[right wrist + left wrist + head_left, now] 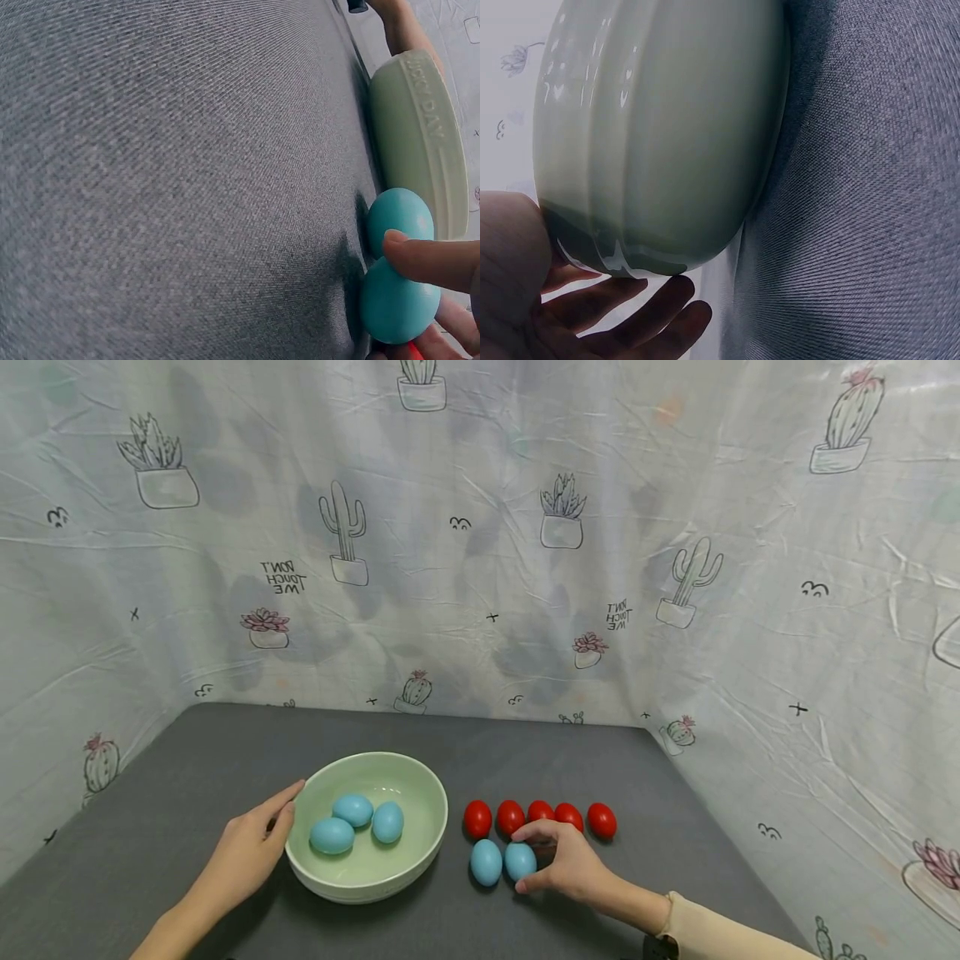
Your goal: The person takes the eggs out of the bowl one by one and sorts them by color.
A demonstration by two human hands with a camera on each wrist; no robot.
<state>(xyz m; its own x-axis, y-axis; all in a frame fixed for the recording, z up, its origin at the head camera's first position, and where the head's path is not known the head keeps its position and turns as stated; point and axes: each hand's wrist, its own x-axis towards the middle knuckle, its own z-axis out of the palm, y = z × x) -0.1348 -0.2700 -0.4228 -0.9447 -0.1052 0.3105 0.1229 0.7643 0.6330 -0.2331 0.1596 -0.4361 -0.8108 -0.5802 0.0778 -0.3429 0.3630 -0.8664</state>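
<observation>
A pale green bowl (367, 885) holds three blue eggs, one (332, 836) of them near its left wall. My left hand (251, 847) touches the bowl's left side, its fingers (660, 311) lying loosely along the outer wall in the left wrist view. To the right of the bowl, two blue eggs lie side by side on the dark cloth. My right hand (570, 864) pinches the right-hand blue egg (520, 862), fingers on the far side and thumb on the near side. The other blue egg (486, 862) is just left of it, close to the thumb in the right wrist view.
Just behind the two blue eggs runs a row of several red eggs (477, 819), partly covered by my right hand. Dark grey cloth (420, 935) covers the table. A white curtain (480, 610) printed with cacti closes off the back and sides.
</observation>
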